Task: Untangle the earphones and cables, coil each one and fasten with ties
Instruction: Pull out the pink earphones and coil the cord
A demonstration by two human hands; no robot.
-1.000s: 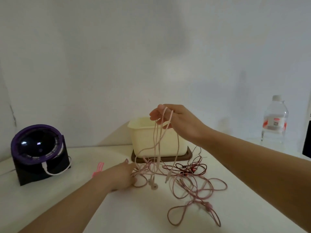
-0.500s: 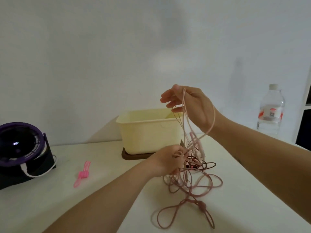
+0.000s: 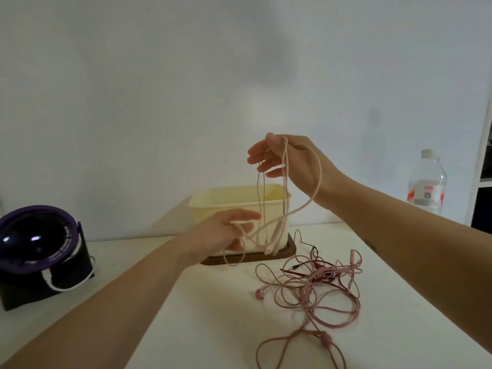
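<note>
Right hand (image 3: 295, 161) pinches pale earphones (image 3: 278, 237) aloft — left hand (image 3: 222, 234) grips its loop.

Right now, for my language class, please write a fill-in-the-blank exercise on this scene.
The cream tub stands on a ___ tray. The left hand, holding the pale cable, is ___ than the right hand. The pink tangle lies on the table, touched by ___ hand. The bottle has a ___ cap.
Missing: brown; lower; neither; white.
</note>
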